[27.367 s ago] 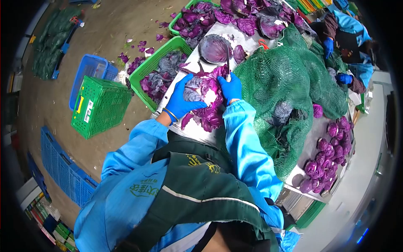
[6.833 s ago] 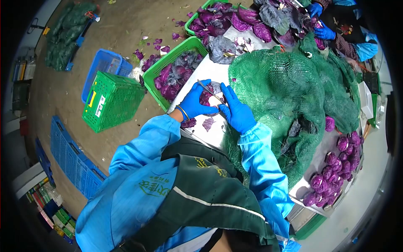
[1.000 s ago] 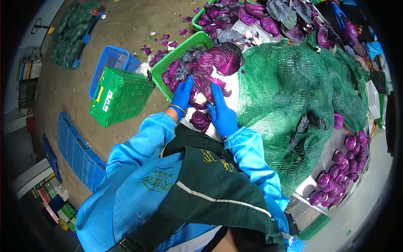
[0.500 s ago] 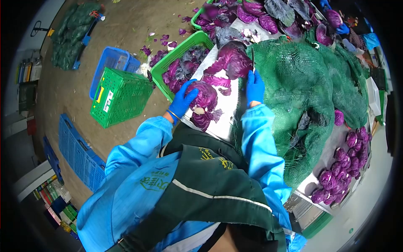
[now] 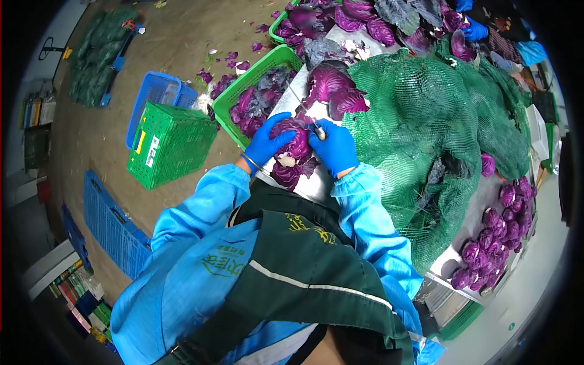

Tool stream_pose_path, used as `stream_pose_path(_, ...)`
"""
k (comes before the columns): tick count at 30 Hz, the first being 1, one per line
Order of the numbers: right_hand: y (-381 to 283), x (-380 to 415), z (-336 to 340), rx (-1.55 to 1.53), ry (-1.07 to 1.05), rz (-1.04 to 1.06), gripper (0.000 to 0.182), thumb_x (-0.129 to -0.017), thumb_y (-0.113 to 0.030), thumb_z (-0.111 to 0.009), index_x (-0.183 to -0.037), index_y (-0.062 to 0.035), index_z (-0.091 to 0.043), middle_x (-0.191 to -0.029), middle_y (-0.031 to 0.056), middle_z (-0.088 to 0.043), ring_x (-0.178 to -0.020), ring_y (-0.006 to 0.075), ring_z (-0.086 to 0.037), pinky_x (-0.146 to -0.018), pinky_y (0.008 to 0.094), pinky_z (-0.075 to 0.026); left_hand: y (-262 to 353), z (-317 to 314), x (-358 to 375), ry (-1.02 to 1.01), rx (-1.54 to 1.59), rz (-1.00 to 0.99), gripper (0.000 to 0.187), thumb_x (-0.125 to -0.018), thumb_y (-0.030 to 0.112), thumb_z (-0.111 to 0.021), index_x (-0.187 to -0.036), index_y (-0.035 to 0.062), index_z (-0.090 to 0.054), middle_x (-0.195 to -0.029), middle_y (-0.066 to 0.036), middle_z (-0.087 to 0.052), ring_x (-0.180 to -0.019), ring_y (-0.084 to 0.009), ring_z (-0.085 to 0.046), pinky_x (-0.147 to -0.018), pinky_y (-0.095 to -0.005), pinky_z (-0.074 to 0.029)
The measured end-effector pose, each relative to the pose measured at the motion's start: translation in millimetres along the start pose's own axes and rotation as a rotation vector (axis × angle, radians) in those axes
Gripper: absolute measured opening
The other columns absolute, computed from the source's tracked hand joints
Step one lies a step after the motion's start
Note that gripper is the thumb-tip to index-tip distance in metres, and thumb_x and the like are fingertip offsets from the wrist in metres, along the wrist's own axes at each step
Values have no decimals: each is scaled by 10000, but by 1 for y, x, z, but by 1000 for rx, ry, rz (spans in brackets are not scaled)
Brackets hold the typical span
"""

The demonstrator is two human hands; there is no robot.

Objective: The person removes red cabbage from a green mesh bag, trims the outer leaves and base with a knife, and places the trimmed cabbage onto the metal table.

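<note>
A red cabbage [image 5: 297, 146] rests at the near edge of the white table [image 5: 325, 182], its pale cut stem facing me and loose outer leaves below it. My left hand [image 5: 266, 146], in a blue glove, is wrapped around the cabbage's left side. In my right hand [image 5: 334, 148], also gloved in blue, is a knife [image 5: 320, 132] with a pale handle; its thin blade points up and left over the cabbage. The right fingers press against the cabbage's right side. Loose purple leaves [image 5: 331, 85] lie just beyond.
Left of the table, a green crate [image 5: 228, 100] holds trimmed leaves. A green mesh sack [image 5: 413, 134] covers the table's right side. Trimmed cabbages [image 5: 486, 255] are piled at far right. Another person's gloved hand [image 5: 474, 29] shows at the top. Green [image 5: 173, 143] and blue crates [image 5: 115, 222] stand on the floor.
My right hand has moved left with the knife, from beside the mesh sack to the cabbage. My left hand stays on the cabbage. The other person's hand has shifted slightly.
</note>
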State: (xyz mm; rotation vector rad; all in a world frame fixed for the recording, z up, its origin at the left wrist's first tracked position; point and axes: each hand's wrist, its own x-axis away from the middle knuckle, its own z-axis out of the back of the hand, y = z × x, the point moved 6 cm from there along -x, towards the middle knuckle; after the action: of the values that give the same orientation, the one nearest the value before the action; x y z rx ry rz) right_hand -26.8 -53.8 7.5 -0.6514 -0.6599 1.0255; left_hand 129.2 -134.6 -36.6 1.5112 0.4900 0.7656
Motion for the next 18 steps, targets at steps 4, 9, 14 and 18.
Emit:
stream_pose_path(4, 37, -8, 16, -350, 236, -148, 176, -742, -189, -636, -853, -53, -654, -704, 145, -645, -626, 245, -632, -595, 347, -487, 1, 1, 4, 63, 73, -109, 672, -718, 109, -773, -1281, 64, -408, -1242, -113, -499, -1192, -190, -454, -1007, -324, -373)
stream_pose_path(9, 83, -9, 36, -315, 290, -313, 246, -755, -180, -662, -951, -34, -636, -778, 133, -657, -669, 185, -620, -633, 332, -488, -5, 17, 18, 118, 118, -80, 596, -682, 128, -809, -1184, 51, -496, -1209, -104, -509, -1145, -201, -484, -985, -324, -399)
stream_pose_path(14, 11, 4, -1, -378, -162, 126, 535, -735, -226, -732, -1214, -83, -541, -993, 140, -636, -852, 254, -623, -769, 335, -484, 10, 16, 19, 33, 38, -123, 508, -684, 126, -803, -1134, 54, -577, -1224, -95, -518, -1147, -195, -486, -989, -328, -400)
stream_pose_path(18, 1, 4, -11, -289, -240, 126, 458, -699, -183, -707, -1129, -89, -583, -976, 144, -630, -905, 293, -613, -788, 364, -478, 21, 7, 21, -37, -158, -139, 515, -682, 90, -792, -1148, 59, -575, -1235, -86, -515, -1161, -201, -481, -1005, -334, -378)
